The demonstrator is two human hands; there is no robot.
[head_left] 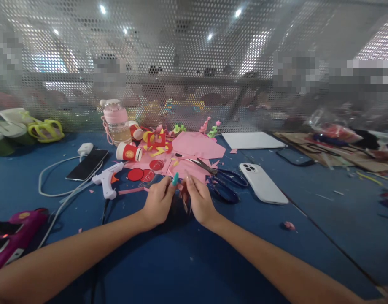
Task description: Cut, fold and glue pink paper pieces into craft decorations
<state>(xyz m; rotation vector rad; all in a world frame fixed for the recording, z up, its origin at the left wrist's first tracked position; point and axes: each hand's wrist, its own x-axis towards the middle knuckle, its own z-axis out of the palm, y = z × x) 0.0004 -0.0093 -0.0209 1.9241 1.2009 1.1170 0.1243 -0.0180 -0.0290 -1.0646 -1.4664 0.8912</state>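
Observation:
My left hand (159,200) and my right hand (200,200) are close together at the middle of the blue table, both closed, thumbs on top. Between them is a small pink piece (180,186), pinched at the fingertips; its shape is mostly hidden. Just beyond lie pink paper sheets (197,145) with cut scraps. Scissors with dark blue handles (227,177) rest partly open to the right of my right hand. Red discs (135,174) and a red paper cup (129,152) lie beyond my left hand.
A white glue gun (107,179), a black phone (88,164) and white cables are at left, with a pink-lidded bottle (116,122) behind. On the right lie a white phone (263,183) and a white sheet (252,140). A perforated metal screen (187,55) stands behind the table.

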